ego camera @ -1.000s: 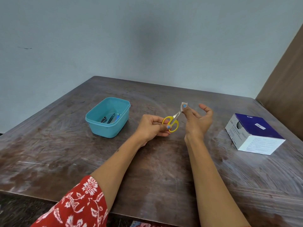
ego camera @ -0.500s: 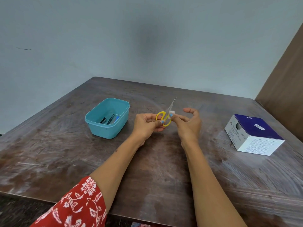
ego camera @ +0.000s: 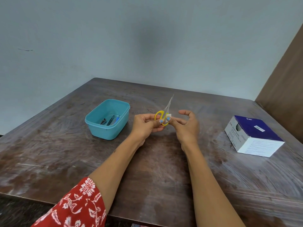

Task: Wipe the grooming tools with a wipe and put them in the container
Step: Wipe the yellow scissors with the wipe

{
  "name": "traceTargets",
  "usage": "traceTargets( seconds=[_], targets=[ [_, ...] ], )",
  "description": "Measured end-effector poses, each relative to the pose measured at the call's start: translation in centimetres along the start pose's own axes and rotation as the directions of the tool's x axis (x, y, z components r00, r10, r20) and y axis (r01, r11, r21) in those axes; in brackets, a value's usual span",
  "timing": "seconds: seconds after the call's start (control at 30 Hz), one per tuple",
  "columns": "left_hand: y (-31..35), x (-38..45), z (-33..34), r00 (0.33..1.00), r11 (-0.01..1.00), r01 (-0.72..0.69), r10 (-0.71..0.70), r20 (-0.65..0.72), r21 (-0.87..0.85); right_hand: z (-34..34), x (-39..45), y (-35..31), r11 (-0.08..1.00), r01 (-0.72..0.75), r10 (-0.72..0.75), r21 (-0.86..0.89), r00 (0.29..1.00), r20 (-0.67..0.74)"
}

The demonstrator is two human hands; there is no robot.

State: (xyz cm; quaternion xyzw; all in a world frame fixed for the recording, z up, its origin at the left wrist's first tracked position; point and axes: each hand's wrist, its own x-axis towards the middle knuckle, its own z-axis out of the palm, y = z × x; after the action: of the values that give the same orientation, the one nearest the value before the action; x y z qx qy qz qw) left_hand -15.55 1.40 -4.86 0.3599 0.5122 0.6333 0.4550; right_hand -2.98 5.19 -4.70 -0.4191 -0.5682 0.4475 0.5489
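Small scissors with yellow handles (ego camera: 164, 113) are held above the middle of the table, blades shut and pointing up and away. My left hand (ego camera: 146, 125) grips them by the yellow loops. My right hand (ego camera: 185, 124) pinches a small white wipe (ego camera: 168, 115) against the handle end, near the pivot. To the left stands a teal plastic container (ego camera: 91, 122) with a few dark tools and a blue one lying in it.
A white and dark-blue cardboard box (ego camera: 253, 135) sits at the right of the worn wooden table (ego camera: 49, 153). A grey wall rises behind the table; a brown panel stands at the far right. The table's near edge runs below my forearms.
The scissors have tipped from pointing right to pointing up. My right hand with the wipe has slid from the blade tip down to the handles. Both hands have drifted slightly left.
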Motion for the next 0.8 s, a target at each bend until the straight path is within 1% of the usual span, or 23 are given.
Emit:
traceTargets(
  seconds=[0.07, 0.2, 0.27, 0.33, 0.4, 0.47, 0.63, 0.73, 0.8],
  targets=[
    [0.0, 0.03, -0.05, 1.0, 1.0, 0.003, -0.003, 0.004, -0.009, 0.03, 0.03, 0.0, 1.0, 0.004, -0.004, -0.004, 1.0, 0.004],
    [0.12, 0.04, -0.02, 0.999, 0.998, 0.003, -0.001, 0.035, -0.056, 0.13, 0.09, -0.33, 0.997, 0.075, -0.075, 0.005, 0.997, -0.028],
    [0.18, 0.0, 0.0, 0.999, 0.997, -0.005, 0.009, 0.041, -0.075, 0.17, 0.05, -0.39, 0.996, 0.085, -0.085, 0.008, 0.996, -0.029],
    [0.24, -0.07, -0.05, 0.999, 0.994, -0.011, 0.015, 0.031, -0.109, 0.19, -0.02, -0.27, 0.998, 0.058, -0.057, 0.016, 0.998, -0.014],
    [0.31, -0.01, -0.16, 1.0, 0.987, -0.023, 0.025, 0.011, -0.161, 0.29, -0.08, -0.03, 1.0, 0.008, -0.01, 0.026, 0.999, 0.047],
    [0.4, 0.08, -0.33, 0.999, 0.984, -0.034, 0.035, 0.002, -0.175, 0.5, -0.14, 0.18, 0.999, -0.005, 0.001, 0.048, 0.996, 0.092],
    [0.11, -0.02, 0.01, 0.998, 0.992, -0.014, 0.021, 0.055, -0.122, 0.6, 0.39, 0.16, 0.992, 0.073, -0.071, 0.102, 0.997, -0.029],
    [-0.04, -0.06, 0.17, 0.998, 0.995, -0.003, 0.009, 0.06, -0.098, 0.72, 0.37, 0.26, 0.993, 0.09, -0.086, 0.077, 0.995, -0.051],
    [0.02, 0.0, 0.04, 0.999, 0.991, -0.014, 0.019, 0.035, -0.134, 0.72, 0.22, 0.46, 0.995, 0.063, -0.06, 0.075, 0.997, -0.041]
  ],
)
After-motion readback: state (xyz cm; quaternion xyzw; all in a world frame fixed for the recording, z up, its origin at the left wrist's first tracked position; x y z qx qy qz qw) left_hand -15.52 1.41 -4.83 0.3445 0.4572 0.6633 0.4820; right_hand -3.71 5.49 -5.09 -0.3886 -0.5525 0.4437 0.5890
